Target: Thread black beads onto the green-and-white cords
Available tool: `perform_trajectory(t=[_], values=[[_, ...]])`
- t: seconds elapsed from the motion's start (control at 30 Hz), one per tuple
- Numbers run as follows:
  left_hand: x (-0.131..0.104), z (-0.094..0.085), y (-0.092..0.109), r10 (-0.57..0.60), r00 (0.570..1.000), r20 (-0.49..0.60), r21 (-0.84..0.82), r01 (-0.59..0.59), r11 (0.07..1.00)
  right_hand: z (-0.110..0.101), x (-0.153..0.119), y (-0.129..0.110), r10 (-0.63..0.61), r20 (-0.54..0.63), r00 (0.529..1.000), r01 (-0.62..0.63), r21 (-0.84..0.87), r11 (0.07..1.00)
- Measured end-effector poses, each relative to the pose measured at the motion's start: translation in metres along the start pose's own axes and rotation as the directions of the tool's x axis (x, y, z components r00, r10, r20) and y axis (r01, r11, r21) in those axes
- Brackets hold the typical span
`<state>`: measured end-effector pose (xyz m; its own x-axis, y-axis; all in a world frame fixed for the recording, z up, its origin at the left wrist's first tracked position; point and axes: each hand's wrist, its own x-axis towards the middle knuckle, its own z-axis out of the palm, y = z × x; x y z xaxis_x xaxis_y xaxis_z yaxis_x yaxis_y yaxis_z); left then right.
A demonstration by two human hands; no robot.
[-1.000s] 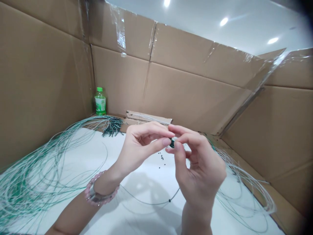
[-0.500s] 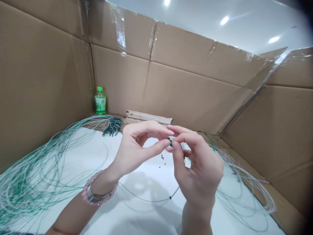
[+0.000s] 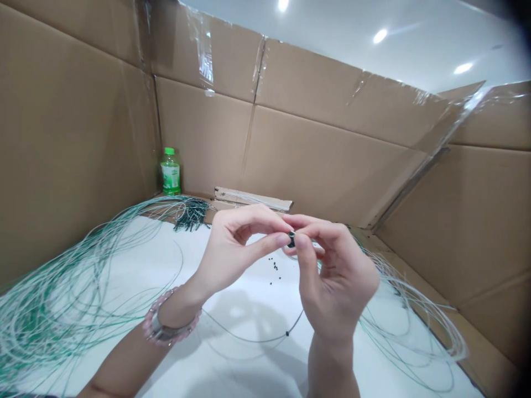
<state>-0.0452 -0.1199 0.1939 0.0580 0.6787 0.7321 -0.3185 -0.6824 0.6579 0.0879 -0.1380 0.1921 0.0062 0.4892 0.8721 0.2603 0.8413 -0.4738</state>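
Above the white surface, my left hand (image 3: 232,249) and my right hand (image 3: 336,271) meet fingertip to fingertip. Both pinch a small dark connector-like piece (image 3: 291,239) between thumb and fingers; its exact kind is too small to make out. A thin dark wire (image 3: 244,338) hangs in a curve below the hands, carrying a small black bead-like piece (image 3: 287,333). The wire's ends run out of sight behind my hands. Several tiny black bits (image 3: 274,265) lie on the white surface (image 3: 232,309) beyond the wire.
A big tangle of green and white wires (image 3: 53,309) lies at left, its dark ends (image 3: 193,213) bunched at the back. More wires (image 3: 431,320) loop at right. A green bottle (image 3: 170,172) stands in the back left corner. Cardboard walls (image 3: 323,160) enclose the surface.
My right fingers have shifted slightly, showing more of the dark piece between the fingertips. One more tiny black bit shows on the surface. The hanging wire has barely moved.
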Motion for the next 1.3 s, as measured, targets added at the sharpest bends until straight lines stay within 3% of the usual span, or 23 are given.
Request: perform_trajectory(t=[0.23,0.57,0.87,1.13,1.3], values=[[-0.001,-0.002,-0.002,-0.018,0.999,0.048,-0.061,0.021,0.998,-0.002,0.003,-0.002,-0.032,0.041,0.999,0.033,-0.016,0.999],[-0.002,0.002,-0.002,-0.013,0.998,-0.056,-0.011,0.013,1.000,-0.003,0.003,-0.005,-0.036,0.020,0.999,0.036,-0.036,0.999],[-0.002,0.006,-0.002,0.000,0.998,-0.068,0.029,0.002,1.000,-0.002,0.001,-0.004,-0.088,-0.020,0.996,0.085,-0.115,0.990],[-0.002,0.006,-0.004,0.076,0.996,-0.049,0.157,-0.067,0.985,-0.006,0.000,-0.002,-0.115,0.028,0.993,0.118,-0.173,0.978],[-0.002,-0.001,-0.004,0.223,0.970,0.096,0.402,-0.243,0.883,-0.013,0.001,-0.004,-0.123,0.131,0.984,0.157,-0.295,0.943]])
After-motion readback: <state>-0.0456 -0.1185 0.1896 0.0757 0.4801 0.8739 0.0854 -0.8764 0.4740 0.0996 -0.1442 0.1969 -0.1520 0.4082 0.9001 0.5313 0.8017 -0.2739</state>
